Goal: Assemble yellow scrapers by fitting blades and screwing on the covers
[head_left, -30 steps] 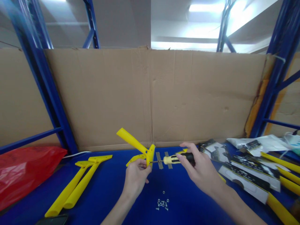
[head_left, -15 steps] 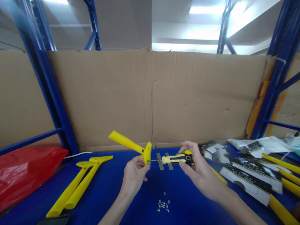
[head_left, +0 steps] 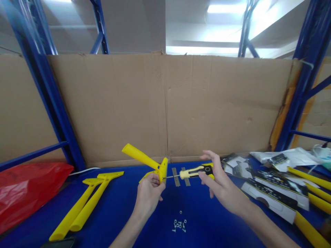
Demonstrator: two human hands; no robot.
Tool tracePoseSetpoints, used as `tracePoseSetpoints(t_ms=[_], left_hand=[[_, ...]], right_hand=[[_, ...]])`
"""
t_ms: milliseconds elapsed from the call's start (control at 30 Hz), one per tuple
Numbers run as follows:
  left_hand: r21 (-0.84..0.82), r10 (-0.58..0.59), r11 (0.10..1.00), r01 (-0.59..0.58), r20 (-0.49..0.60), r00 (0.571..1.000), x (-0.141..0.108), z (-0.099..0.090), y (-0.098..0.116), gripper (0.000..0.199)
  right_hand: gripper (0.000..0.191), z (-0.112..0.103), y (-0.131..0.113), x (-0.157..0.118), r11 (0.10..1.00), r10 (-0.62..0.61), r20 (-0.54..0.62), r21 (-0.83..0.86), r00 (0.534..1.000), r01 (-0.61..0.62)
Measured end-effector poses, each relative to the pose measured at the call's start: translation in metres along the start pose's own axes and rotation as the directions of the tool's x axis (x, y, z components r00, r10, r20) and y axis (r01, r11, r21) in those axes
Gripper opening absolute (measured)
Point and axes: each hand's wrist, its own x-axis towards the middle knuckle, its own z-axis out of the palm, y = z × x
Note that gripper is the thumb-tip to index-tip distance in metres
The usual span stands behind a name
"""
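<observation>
My left hand [head_left: 150, 193] is closed around the head of a yellow plastic scraper [head_left: 141, 155], whose tubular handle points up and to the left. Part of the head is hidden by the fingers. From the right, a screwdriver [head_left: 192, 172] with a cream, black and yellow grip meets the head with its tip, its shaft nearly level. My right hand [head_left: 219, 182] holds the grip's rear end, thumb against it and some fingers raised. Small screws and nuts [head_left: 179, 224] lie on the blue tabletop [head_left: 155, 227] below the hands.
Two more yellow scrapers [head_left: 90, 203] lie at left beside a red plastic bag [head_left: 31, 193]. A dark object [head_left: 58, 243] sits at the front left. Printed cards [head_left: 271, 199] and yellow handles [head_left: 310, 227] crowd the right. A cardboard wall [head_left: 116, 103] stands behind.
The fingers of my right hand have loosened and lifted somewhat on the screwdriver's grip, which looks turned. The scraper has tilted slightly, and more yellow shows behind my left hand.
</observation>
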Motion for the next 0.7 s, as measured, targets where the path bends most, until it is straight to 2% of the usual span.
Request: tracePoseSetpoints(t_ms=[167, 300, 433, 533, 633, 700], left_hand=[[0.021, 0.015, 1.0, -0.015, 0.011, 1.0, 0.0004, -0.0001, -0.0036, 0.014], [0.011, 0.025, 1.0, -0.025, -0.002, 1.0, 0.0011, -0.0017, -0.0037, 0.015], [-0.016, 0.032, 0.999, -0.032, -0.015, 0.999, 0.0012, -0.0024, -0.0019, 0.017], [-0.039, 0.03, 0.999, -0.03, -0.021, 0.999, 0.0011, -0.0026, 0.0004, 0.016], [-0.058, 0.016, 0.998, -0.016, -0.011, 1.0, -0.0002, -0.002, 0.0028, 0.017], [-0.063, 0.006, 0.998, -0.007, -0.006, 1.0, -0.0014, -0.0011, 0.0034, 0.017]], right_hand=[[0.04, -0.0024, -0.0017, 0.0001, 0.997, 0.017, 0.018, -0.079, 1.0, -0.016], [0.046, -0.0029, -0.0033, -0.0002, 0.999, -0.032, 0.066, -0.012, 0.997, 0.032], [0.044, -0.0026, -0.0033, 0.0001, 0.993, 0.027, 0.053, -0.116, 0.998, -0.021], [0.05, -0.0027, -0.0041, 0.0003, 1.0, -0.019, 0.069, -0.017, 0.997, 0.021], [0.039, -0.0027, -0.0064, 0.0007, 0.999, -0.007, 0.062, -0.035, 0.998, 0.009], [0.038, -0.003, -0.008, 0.0005, 0.997, 0.035, 0.047, -0.07, 0.998, -0.032]])
